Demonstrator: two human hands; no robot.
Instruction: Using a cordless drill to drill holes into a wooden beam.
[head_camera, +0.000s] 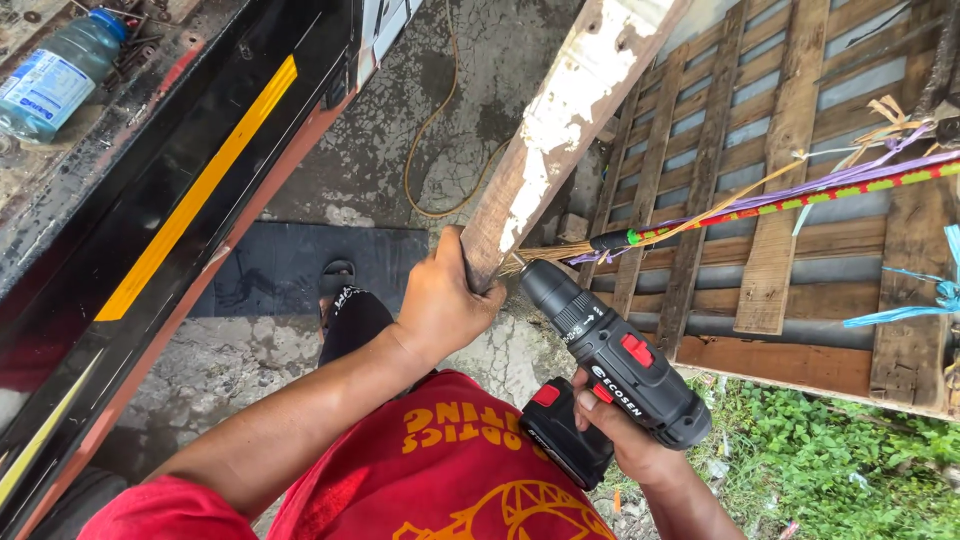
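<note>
My left hand (445, 295) grips the near end of a weathered wooden plank (560, 120) with flaking white paint, which slants up to the top of the view. My right hand (620, 430) holds a black cordless drill (610, 350) with red buttons and a red-and-black battery. The drill's nose points at the plank's end, just right of my left hand's fingers. A broom (780, 200) with a striped multicoloured handle lies across a wooden pallet (790, 130) just behind the drill.
A black panel with a yellow stripe (190, 200) runs diagonally on the left, with a plastic water bottle (55, 70) on a rusty surface beyond it. An orange cord (430, 130) lies on cracked concrete. A dark mat (280, 265) lies below. Grass (830, 450) grows at the lower right.
</note>
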